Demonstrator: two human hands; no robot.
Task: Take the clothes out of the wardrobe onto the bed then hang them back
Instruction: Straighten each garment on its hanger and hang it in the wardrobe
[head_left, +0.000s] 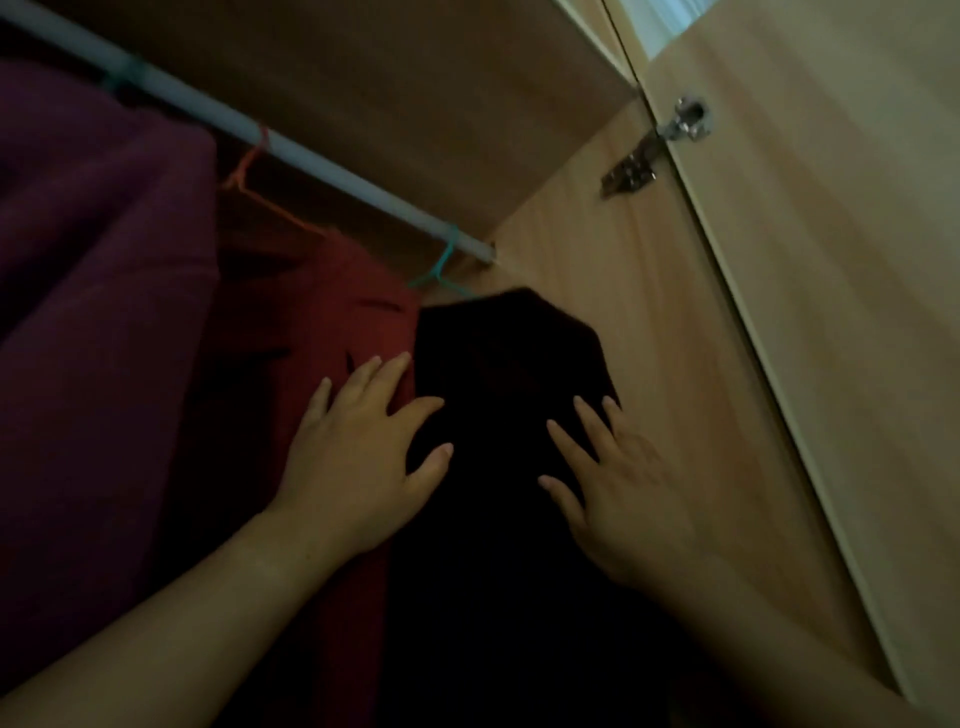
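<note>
Inside the wardrobe we see three garments on the rail (311, 156): purple garment (104, 260) at left, red garment (337, 322) in the middle, dark garment (498, 364) at right, on a teal hanger (441, 265) at the rail's end. An orange hanger (249, 176) carries the red one.

Our left hand (353, 457) lies flat with fingers spread, across the seam where red meets dark; thumb and forefinger are on the dark cloth. Our right hand (618, 499) is likewise spread, fingers straight, resting on the dark garment's right edge. Neither pinches anything.

The wardrobe side wall (649, 312) is just beside the right hand and the red garment touches the dark one on the left, so it hangs hemmed in. The open door (831, 260) stands at right on a metal hinge (654, 150)
</note>
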